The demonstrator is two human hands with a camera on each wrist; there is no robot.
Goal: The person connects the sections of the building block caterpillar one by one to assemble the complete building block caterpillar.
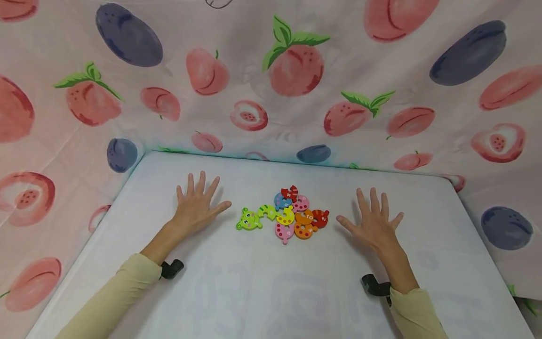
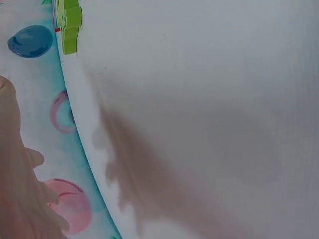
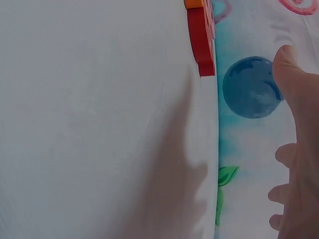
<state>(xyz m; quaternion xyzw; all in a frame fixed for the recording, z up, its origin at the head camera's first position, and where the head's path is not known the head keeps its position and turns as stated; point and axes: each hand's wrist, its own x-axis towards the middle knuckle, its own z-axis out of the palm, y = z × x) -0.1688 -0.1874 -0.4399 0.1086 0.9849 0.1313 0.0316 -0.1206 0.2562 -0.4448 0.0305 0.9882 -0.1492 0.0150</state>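
My left hand [image 1: 195,207] is spread with straight fingers over the left of the table, holding nothing. Its thumb points toward a green puzzle piece with a smiling animal face [image 1: 249,220]. On the other side my right hand [image 1: 374,225] is spread the same way, its thumb toward a red numbered piece [image 1: 320,219]. Between the hands lies a cluster of curved, numbered puzzle pieces: a striped green one [image 1: 267,212], a yellow one [image 1: 285,216], a blue one [image 1: 281,201], plus several pink, orange and red ones. In the right wrist view the red piece [image 3: 200,42] shows its thick side.
A white-covered table [image 1: 254,292] carries the pieces. Behind and beside it hangs a fruit-print cloth [image 1: 250,70]. Dark wrist cameras [image 1: 172,269] sit at both sleeves' cuffs.
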